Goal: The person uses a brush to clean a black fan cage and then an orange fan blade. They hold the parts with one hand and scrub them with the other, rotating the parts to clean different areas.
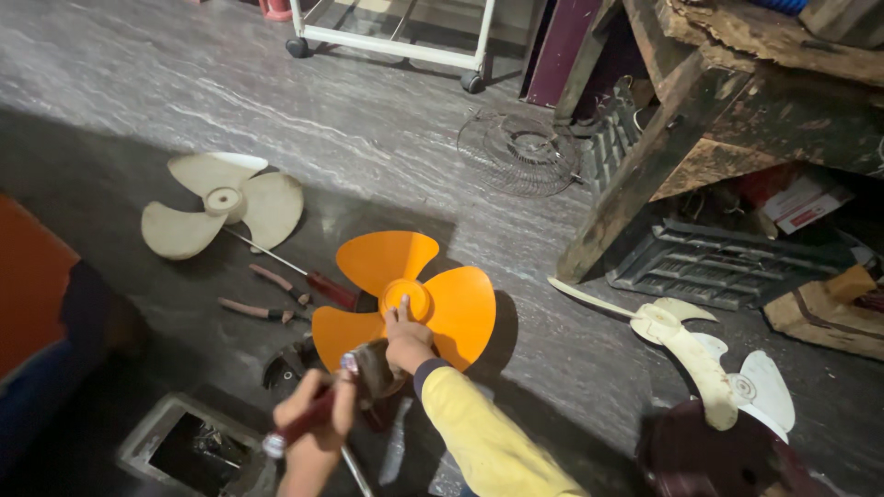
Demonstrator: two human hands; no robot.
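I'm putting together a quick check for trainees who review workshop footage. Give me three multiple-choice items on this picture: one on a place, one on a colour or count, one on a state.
1. Where does the cream fan blade lie?
A. On the floor, up and to the left of the orange one
B. On the wooden bench
C. Inside the wire guard

2. How many lobes does the orange fan blade have?
A. Two
B. Three
C. Five

3. What is the right hand doing?
A. Resting on the floor
B. Touching the orange blade's hub
C. Lifting the pliers

Key:
1 A, the cream fan blade lies flat on the floor.
2 B, the orange fan blade shows three lobes.
3 B, the right hand has fingers on the hub, while the left hand grips a red-handled tool.
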